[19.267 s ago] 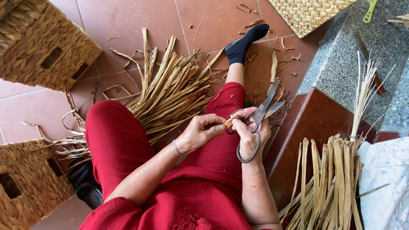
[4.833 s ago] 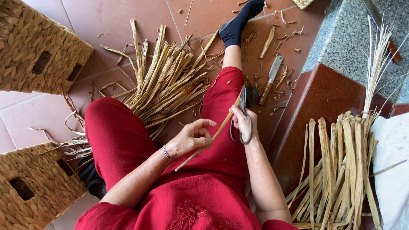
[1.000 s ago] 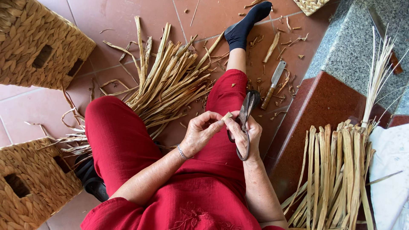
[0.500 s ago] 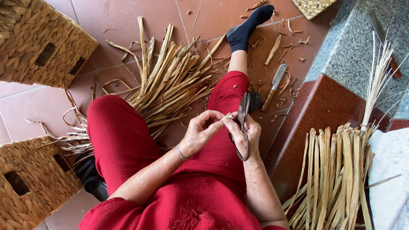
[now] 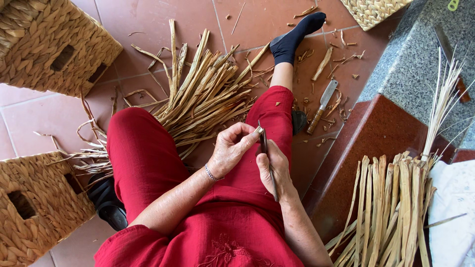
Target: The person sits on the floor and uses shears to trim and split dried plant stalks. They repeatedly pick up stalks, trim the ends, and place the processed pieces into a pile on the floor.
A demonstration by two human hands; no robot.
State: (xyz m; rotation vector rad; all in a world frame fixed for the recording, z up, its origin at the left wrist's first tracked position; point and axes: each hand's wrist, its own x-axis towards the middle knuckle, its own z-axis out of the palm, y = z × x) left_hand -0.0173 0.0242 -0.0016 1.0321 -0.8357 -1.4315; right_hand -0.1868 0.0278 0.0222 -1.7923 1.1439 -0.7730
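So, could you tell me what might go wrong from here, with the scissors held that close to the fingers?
1. The right hand holds the scissors with the tips right at the left hand fingertips, so a slip could nick a finger.
2. The scissors sit just above the red-clad thigh; a dropped pair could jab it.
3. A knife lies on the floor tiles beside the leg, near the socked foot, easy to knock or step on.

The scissors show edge-on, mostly covered by the right hand, so whether a strip sits between the blades cannot be told, and both woven baskets run past the left edge.
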